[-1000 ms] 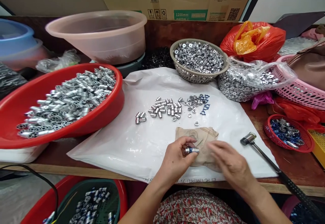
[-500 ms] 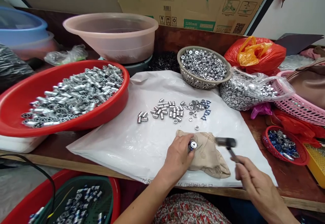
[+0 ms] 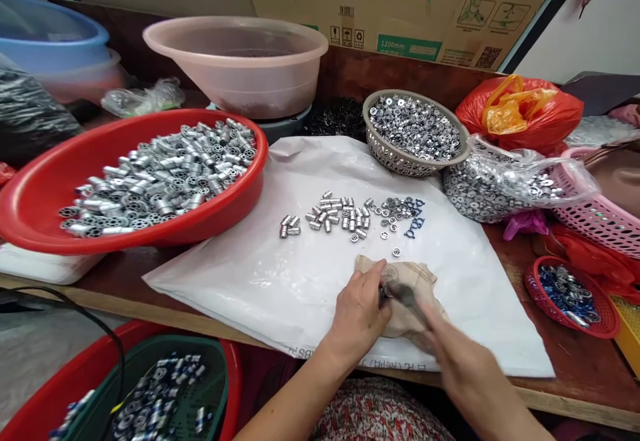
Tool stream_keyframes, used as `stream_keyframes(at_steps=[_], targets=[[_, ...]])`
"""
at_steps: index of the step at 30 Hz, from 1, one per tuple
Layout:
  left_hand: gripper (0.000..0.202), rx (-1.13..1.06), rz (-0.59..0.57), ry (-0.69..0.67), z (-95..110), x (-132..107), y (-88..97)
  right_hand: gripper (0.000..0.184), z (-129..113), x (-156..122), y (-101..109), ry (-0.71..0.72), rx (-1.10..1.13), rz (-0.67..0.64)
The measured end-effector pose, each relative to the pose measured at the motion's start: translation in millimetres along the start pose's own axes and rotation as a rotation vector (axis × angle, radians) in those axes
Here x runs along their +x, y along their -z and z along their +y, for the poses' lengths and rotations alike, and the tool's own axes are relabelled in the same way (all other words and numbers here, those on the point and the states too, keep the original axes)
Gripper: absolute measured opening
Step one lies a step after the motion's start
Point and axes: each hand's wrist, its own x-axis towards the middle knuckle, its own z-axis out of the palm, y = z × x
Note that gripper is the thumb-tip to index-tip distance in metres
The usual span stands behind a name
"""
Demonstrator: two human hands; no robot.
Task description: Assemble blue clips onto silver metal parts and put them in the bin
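Note:
My left hand [image 3: 359, 313] is closed on a small metal cylinder, held upright on a folded tan cloth pad [image 3: 406, 280] lying on a white plastic sheet [image 3: 280, 281]. My right hand [image 3: 450, 351] grips a small hammer [image 3: 400, 292], blurred by motion, with its head down on the cylinder beside my left fingers. Several loose metal cylinders [image 3: 335, 216] and small round caps [image 3: 395, 209] lie on the sheet just beyond the pad.
A red basin [image 3: 40, 208] of metal cylinders sits at left, a pink basin [image 3: 240, 61] behind it. A woven basket [image 3: 400, 158] of caps, a clear bag of parts [image 3: 500, 184], red bags and a small red basket [image 3: 570, 294] are at right. Another basin [image 3: 150, 388] is below.
My right hand took up the hammer that lay on the sheet at right, raised it, and has swung it down onto the cylinder. The left hand turned the cylinder upright on the pad.

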Motion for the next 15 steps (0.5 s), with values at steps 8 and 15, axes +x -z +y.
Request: stream_keyframes(at_steps=[8,15], targets=[[0.061,-0.06,-0.094,0.014,2.5,2.7,13.5,0.046,70.7,-32.5,19.0,-0.142,-0.491,0.05],[0.062,-0.048,-0.032,-0.07,2.9,7.0,4.7,0.039,111.7,-19.1,29.7,-0.209,-0.707,0.044]])
